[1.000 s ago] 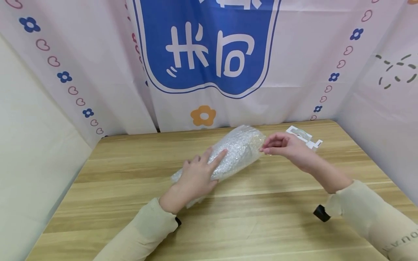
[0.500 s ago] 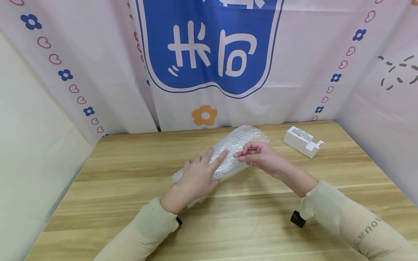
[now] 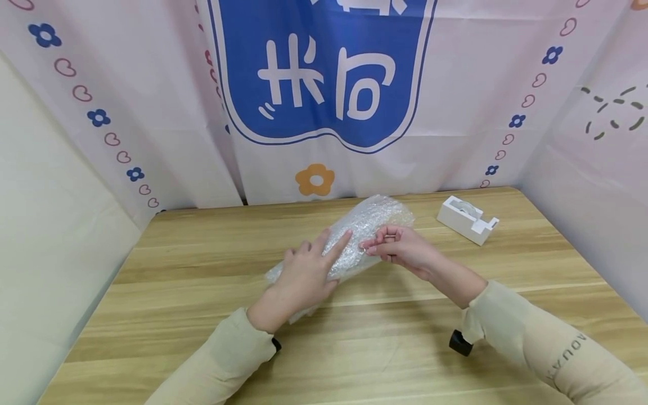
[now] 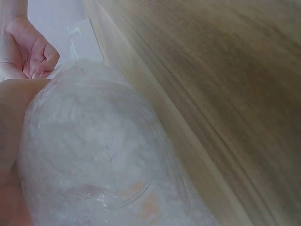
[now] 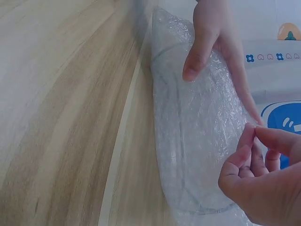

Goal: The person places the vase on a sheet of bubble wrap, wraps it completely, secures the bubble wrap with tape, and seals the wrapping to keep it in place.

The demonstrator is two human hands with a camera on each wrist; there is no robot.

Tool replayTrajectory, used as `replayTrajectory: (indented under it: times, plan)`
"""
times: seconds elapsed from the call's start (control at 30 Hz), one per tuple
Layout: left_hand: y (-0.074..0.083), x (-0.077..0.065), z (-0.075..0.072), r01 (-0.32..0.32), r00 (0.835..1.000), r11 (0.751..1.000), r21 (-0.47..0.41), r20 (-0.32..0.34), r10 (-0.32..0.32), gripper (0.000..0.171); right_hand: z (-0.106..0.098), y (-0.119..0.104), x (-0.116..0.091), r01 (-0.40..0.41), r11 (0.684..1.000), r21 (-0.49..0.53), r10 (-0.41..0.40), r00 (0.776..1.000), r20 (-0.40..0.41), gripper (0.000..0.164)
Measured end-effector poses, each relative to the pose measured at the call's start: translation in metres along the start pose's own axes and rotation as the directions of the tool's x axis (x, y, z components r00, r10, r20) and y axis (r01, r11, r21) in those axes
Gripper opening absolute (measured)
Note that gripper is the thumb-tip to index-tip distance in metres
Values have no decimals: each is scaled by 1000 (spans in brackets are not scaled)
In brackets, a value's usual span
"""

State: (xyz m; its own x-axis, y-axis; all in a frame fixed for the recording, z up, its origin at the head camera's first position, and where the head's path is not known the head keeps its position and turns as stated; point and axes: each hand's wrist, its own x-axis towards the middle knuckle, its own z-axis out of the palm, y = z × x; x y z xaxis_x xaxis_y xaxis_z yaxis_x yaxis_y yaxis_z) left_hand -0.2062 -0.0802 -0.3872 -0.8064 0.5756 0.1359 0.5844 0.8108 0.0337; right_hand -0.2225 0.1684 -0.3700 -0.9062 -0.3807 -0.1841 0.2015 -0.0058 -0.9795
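A bubble-wrapped bundle (image 3: 372,225) lies slantwise on the table; something inside shows faintly orange through the wrap (image 4: 94,127) in the left wrist view. My left hand (image 3: 306,273) rests on its near end with fingers spread, and the thumb (image 5: 196,61) lies along the wrap in the right wrist view. Over the bundle's middle, my right hand (image 3: 405,247) pinches a tiny clear piece, seemingly tape, between thumb and index finger. That piece is mostly hidden by the fingertips. The right hand's other fingers are curled.
A white tape dispenser (image 3: 467,220) with a clear roll stands at the back right of the wooden table (image 3: 202,247). Behind the table's far edge hangs a printed curtain (image 3: 395,163). Pale walls (image 3: 55,225) rise at both sides.
From the bundle's far right end, my right hand has moved left and slightly down to its middle, uncovering the tape dispenser. My left hand has stayed in place on the wrap.
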Motion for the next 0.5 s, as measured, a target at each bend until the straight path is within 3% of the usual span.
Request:
replayTrajectory:
  times: [0.33,0.5]
  plan:
    - [1,1,-1,24,999,999,-42,45,-22,92,0,1,0,-17,1000,3,17,1000,-18,26]
    - [2,1,-1,7,999,1000,-14,35,-6,93,5,3,-3,-34,999,-2,34,994,-102,26]
